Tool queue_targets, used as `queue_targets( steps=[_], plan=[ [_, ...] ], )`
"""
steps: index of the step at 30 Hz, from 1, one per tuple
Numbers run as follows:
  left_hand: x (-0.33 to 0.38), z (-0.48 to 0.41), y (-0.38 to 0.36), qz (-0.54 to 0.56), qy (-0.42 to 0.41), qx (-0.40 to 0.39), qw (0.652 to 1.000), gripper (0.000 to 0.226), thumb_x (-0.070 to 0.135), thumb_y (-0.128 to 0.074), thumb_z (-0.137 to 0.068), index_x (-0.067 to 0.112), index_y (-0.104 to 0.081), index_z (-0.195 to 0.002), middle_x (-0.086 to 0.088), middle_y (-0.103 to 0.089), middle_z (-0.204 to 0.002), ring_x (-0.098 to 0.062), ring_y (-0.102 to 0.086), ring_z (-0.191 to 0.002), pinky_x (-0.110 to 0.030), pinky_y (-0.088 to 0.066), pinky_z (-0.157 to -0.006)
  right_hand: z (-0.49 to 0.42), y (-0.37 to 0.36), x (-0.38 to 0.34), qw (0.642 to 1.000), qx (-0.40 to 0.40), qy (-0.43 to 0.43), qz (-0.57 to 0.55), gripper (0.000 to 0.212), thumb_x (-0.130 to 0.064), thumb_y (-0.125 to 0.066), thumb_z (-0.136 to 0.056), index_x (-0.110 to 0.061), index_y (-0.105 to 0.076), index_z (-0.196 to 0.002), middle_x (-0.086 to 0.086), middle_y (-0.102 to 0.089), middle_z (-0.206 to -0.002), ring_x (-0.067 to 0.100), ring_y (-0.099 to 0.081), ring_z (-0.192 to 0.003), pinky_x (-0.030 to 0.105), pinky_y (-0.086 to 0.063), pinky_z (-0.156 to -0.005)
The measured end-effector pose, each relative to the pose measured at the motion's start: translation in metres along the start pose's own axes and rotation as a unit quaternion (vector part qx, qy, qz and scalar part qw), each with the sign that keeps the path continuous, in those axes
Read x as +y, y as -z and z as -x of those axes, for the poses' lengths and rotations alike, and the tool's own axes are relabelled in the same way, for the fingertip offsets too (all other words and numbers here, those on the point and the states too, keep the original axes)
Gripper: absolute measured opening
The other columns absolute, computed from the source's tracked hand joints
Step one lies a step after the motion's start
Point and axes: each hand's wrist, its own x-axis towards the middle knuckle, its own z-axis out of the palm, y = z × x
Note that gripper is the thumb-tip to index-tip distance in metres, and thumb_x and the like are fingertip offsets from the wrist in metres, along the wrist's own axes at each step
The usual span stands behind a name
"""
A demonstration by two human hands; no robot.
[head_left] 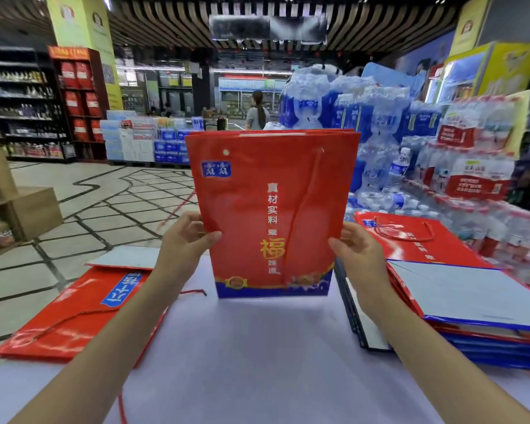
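Note:
A red paper gift bag (251, 191) with a blue bottom band and a red cord handle stands upright on the white table (257, 356), its printed face toward me. My left hand (185, 237) grips the bag's left edge with the thumb on the front. My right hand (357, 249) grips its right edge the same way. Both forearms reach in from the bottom of the view.
A flat red bag (74, 316) lies on the table at the left. A stack of folded red and blue bags (471, 304) lies at the right. Shrink-wrapped water bottle packs (410, 142) are piled behind. A person (257, 113) stands far back in the shop aisle.

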Motion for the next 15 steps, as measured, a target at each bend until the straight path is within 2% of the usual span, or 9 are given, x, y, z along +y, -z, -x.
queue_targets(
  steps=[3, 5, 6, 8, 9, 11, 12, 13, 15],
  plan=[
    [0.002, 0.003, -0.002, -0.041, -0.051, 0.001, 0.998, 0.019, -0.01, -0.068, -0.08, 0.001, -0.059, -0.092, 0.008, -0.073, -0.078, -0.005, -0.067, -0.077, -0.019, -0.051, -0.072, 0.0, 0.001, -0.022, 0.998, -0.012, 0.046, -0.047, 0.026, -0.009, -0.074, -0.084, -0.014, -0.064, -0.107, -0.012, -0.073, -0.084, 0.005, -0.067, -0.08, 0.023, -0.049, -0.072],
    [-0.002, 0.005, 0.0, -0.107, -0.074, -0.008, 0.991, 0.016, -0.006, -0.069, -0.081, 0.001, -0.062, -0.094, 0.018, -0.07, -0.071, 0.009, -0.062, -0.07, -0.007, -0.045, -0.069, 0.007, 0.004, -0.037, 0.994, -0.031, 0.085, -0.065, 0.026, -0.006, -0.073, -0.083, -0.005, -0.063, -0.108, -0.013, -0.069, -0.072, 0.001, -0.064, -0.063, 0.019, -0.047, -0.059],
    [-0.006, 0.006, 0.003, -0.159, -0.084, -0.01, 0.984, 0.014, 0.001, -0.072, -0.082, 0.005, -0.066, -0.095, 0.021, -0.068, -0.07, 0.012, -0.061, -0.069, -0.003, -0.041, -0.067, 0.012, 0.007, -0.043, 0.992, -0.038, 0.103, -0.054, 0.024, -0.001, -0.072, -0.083, -0.005, -0.065, -0.106, -0.014, -0.069, -0.072, 0.001, -0.064, -0.063, 0.018, -0.048, -0.059],
    [-0.022, 0.009, 0.015, -0.271, -0.078, -0.009, 0.96, 0.015, 0.023, -0.074, -0.08, 0.013, -0.073, -0.091, 0.014, -0.071, -0.078, 0.007, -0.064, -0.077, -0.012, -0.047, -0.069, 0.027, 0.015, -0.046, 0.992, -0.059, 0.116, -0.004, 0.03, 0.012, -0.066, -0.083, -0.011, -0.068, -0.101, -0.013, -0.073, -0.084, 0.004, -0.069, -0.08, 0.019, -0.053, -0.073],
    [-0.031, 0.009, 0.023, -0.299, -0.053, -0.021, 0.953, 0.016, 0.027, -0.07, -0.076, 0.014, -0.073, -0.085, 0.006, -0.072, -0.077, -0.005, -0.066, -0.079, -0.024, -0.051, -0.071, 0.033, 0.021, -0.043, 0.99, -0.079, 0.11, 0.032, 0.033, 0.015, -0.065, -0.082, -0.013, -0.071, -0.099, -0.01, -0.075, -0.09, 0.008, -0.07, -0.088, 0.022, -0.054, -0.081],
    [-0.045, 0.01, 0.033, -0.299, 0.054, -0.081, 0.949, 0.006, 0.022, -0.067, -0.077, 0.018, -0.072, -0.077, -0.003, -0.07, -0.078, -0.018, -0.067, -0.083, -0.031, -0.05, -0.075, 0.046, 0.032, -0.031, 0.984, -0.12, 0.077, 0.11, 0.034, 0.012, -0.068, -0.081, -0.018, -0.076, -0.095, -0.006, -0.076, -0.093, 0.012, -0.071, -0.094, 0.026, -0.055, -0.088],
    [-0.05, 0.011, 0.038, -0.313, 0.099, -0.13, 0.936, 0.012, 0.012, -0.067, -0.081, 0.022, -0.074, -0.079, 0.002, -0.072, -0.082, -0.013, -0.068, -0.089, -0.026, -0.051, -0.08, 0.051, 0.037, -0.024, 0.977, -0.135, 0.058, 0.155, 0.036, 0.01, -0.07, -0.08, -0.022, -0.077, -0.093, -0.009, -0.076, -0.093, 0.009, -0.071, -0.094, 0.023, -0.054, -0.088],
    [-0.051, 0.015, 0.04, -0.343, 0.106, -0.183, 0.915, 0.03, -0.001, -0.066, -0.082, 0.027, -0.076, -0.083, 0.013, -0.072, -0.083, -0.003, -0.068, -0.091, -0.018, -0.05, -0.084, 0.057, 0.042, -0.016, 0.967, -0.149, 0.045, 0.2, 0.039, 0.009, -0.072, -0.079, -0.027, -0.077, -0.092, -0.017, -0.075, -0.093, 0.002, -0.069, -0.094, 0.017, -0.052, -0.088],
    [-0.057, 0.019, 0.044, -0.384, 0.074, -0.26, 0.883, 0.065, -0.016, -0.056, -0.083, 0.046, -0.075, -0.073, 0.031, -0.069, -0.079, 0.006, -0.066, -0.093, -0.013, -0.049, -0.088, 0.069, 0.05, -0.002, 0.939, -0.193, 0.036, 0.284, 0.048, 0.01, -0.074, -0.076, -0.036, -0.075, -0.091, -0.037, -0.067, -0.095, -0.013, -0.063, -0.097, 0.009, -0.047, -0.09]
  ],
)
